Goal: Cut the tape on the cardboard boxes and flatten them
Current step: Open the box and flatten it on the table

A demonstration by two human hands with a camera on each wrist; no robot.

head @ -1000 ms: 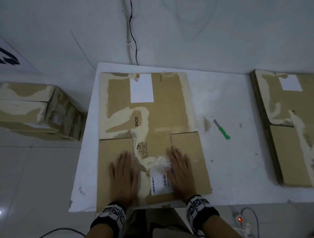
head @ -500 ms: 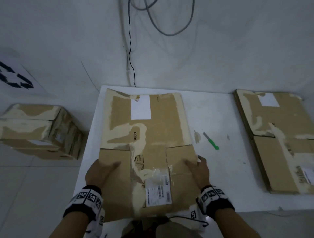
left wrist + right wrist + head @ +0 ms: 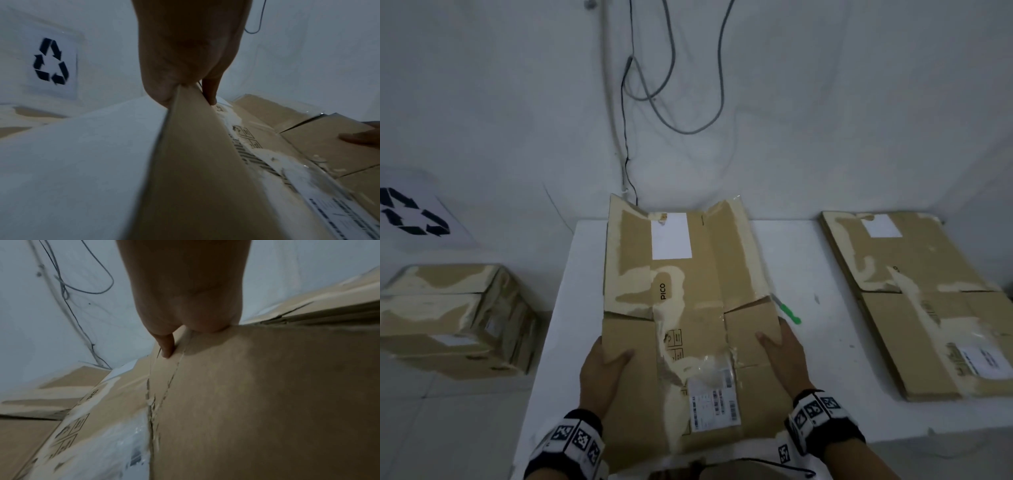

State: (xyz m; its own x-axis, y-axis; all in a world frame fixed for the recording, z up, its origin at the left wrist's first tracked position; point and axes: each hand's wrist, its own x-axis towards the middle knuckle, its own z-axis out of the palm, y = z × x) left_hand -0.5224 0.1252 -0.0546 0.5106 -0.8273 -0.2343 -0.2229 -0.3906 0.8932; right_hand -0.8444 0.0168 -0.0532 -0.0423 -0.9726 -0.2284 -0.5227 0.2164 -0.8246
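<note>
A flattened cardboard box (image 3: 688, 308) with torn pale patches, a white label and a barcode sticker is lifted off the white table (image 3: 825, 359), its far end tilted up. My left hand (image 3: 602, 366) grips its left edge, thumb on top; the left wrist view shows the edge (image 3: 185, 129) pinched between thumb and fingers. My right hand (image 3: 784, 356) grips the right edge, thumb on top, and the right wrist view shows that thumb lying on the cardboard (image 3: 246, 386). A green-handled cutter (image 3: 787, 311) lies on the table just right of the box.
A stack of flattened boxes (image 3: 928, 308) lies at the table's right end. An intact taped box (image 3: 452, 318) stands on the floor to the left. A recycling sign (image 3: 410, 216) and hanging cables (image 3: 671, 96) are on the wall behind.
Both hands went from pressing flat on the cardboard to gripping its side edges. The flattened box has risen off the table, its far end higher than before.
</note>
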